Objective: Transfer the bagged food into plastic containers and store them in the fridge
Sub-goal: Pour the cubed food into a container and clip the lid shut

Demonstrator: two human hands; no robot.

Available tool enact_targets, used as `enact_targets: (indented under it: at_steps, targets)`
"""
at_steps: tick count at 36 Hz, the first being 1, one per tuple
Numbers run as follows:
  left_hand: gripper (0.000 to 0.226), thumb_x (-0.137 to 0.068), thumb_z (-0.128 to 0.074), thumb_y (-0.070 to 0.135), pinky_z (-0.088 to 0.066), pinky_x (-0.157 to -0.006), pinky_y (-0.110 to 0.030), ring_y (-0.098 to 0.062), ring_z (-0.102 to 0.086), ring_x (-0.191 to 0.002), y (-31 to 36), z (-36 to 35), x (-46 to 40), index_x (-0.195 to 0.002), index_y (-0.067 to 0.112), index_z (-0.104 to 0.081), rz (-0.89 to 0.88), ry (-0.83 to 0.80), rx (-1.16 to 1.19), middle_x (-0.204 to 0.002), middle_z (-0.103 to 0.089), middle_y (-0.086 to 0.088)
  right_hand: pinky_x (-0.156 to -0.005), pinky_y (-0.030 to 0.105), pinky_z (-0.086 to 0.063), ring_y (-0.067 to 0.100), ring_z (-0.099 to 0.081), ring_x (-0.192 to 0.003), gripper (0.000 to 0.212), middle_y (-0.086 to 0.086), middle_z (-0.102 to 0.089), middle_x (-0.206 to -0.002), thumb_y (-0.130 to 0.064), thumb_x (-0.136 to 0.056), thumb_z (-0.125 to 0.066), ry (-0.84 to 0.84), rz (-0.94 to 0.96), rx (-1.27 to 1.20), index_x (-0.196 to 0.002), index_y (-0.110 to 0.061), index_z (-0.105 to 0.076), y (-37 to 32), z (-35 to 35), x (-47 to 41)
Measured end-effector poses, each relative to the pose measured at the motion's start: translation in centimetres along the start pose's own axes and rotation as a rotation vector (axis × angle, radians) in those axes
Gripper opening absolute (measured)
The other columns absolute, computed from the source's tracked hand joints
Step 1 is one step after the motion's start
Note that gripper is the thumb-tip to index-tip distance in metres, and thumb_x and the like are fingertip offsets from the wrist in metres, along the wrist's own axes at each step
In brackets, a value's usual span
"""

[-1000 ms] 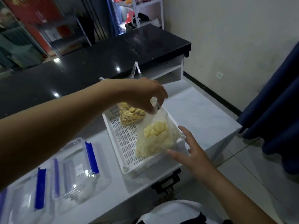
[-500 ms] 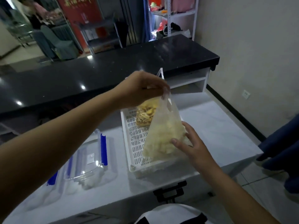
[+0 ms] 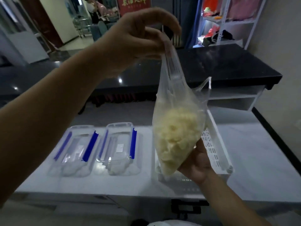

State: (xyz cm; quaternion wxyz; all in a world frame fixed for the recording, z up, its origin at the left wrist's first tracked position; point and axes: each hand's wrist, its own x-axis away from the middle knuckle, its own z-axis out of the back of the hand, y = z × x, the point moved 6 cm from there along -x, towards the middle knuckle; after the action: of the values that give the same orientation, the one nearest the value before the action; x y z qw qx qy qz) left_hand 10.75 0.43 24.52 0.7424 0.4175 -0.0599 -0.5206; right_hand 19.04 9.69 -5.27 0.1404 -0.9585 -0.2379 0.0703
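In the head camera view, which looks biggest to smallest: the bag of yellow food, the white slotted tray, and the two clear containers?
1. Bag of yellow food, though it is held up nearer the camera.
2. White slotted tray, partly hidden behind the bag.
3. The two clear containers look alike.

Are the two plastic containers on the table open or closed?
Closed: both containers lie with lids on and blue clips down.
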Motion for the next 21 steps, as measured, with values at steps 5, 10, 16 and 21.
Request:
enact_targets:
  at_steps: [5, 10, 16, 21]
  targets:
    - [0.048, -0.088, -0.065, 0.011, -0.056, -0.094, -0.036, -0.017, -0.072, -0.099, -3.3, 3.7, 4.8, -0.132, 0.02, -0.049, 0.16, 0.032, 0.069, -0.104, -0.069, -0.002, -0.092, 0.058, -0.052, 0.04, -0.06, -0.123, 0.075, 0.02, -0.062, -0.134, -0.032, -0.067, -0.092, 0.198, -0.023, 0.023, -0.131, -0.007, -0.065, 0.5, 1.5, -1.4]
    - [0.052, -0.08, -0.073, 0.027, -0.057, -0.088, -0.023, -0.012, -0.071, -0.101, -7.4, 6.2, 10.3, -0.129, 0.027, -0.056, 0.31, 0.142, -0.099, -0.111, -0.07, 0.01, -0.084, 0.05, -0.058, 0.035, -0.068, -0.11, 0.087, 0.021, -0.068, -0.123, -0.034, -0.055, -0.097, 0.449, -0.043, 0.276, -0.131, -0.006, -0.064, -0.5, 3.6, -2.9]
    - [0.044, -0.083, -0.073, 0.008, -0.053, -0.091, -0.016, -0.007, -0.071, -0.097, -14.6, 7.3, 16.0, -0.122, 0.026, -0.063, 0.394, 0.213, -0.27, -0.102, -0.071, 0.006, -0.076, 0.045, -0.06, 0.032, -0.072, -0.101, 0.054, 0.016, -0.072, -0.118, -0.032, -0.08, -0.075, 0.609, -0.044, 0.403, -0.129, -0.011, -0.066, -0.9, 4.9, -4.5]
    - [0.044, -0.086, -0.069, -0.008, -0.051, -0.091, -0.012, -0.001, -0.068, -0.099, -20.1, 7.2, 19.8, -0.113, 0.026, -0.064, 0.418, 0.319, -0.228, -0.103, -0.069, 0.011, -0.093, 0.056, -0.055, 0.037, -0.066, -0.114, 0.063, 0.016, -0.068, -0.127, -0.031, -0.072, -0.081, 0.7, -0.062, 0.56, -0.13, -0.015, -0.064, -0.4, 4.3, -6.4]
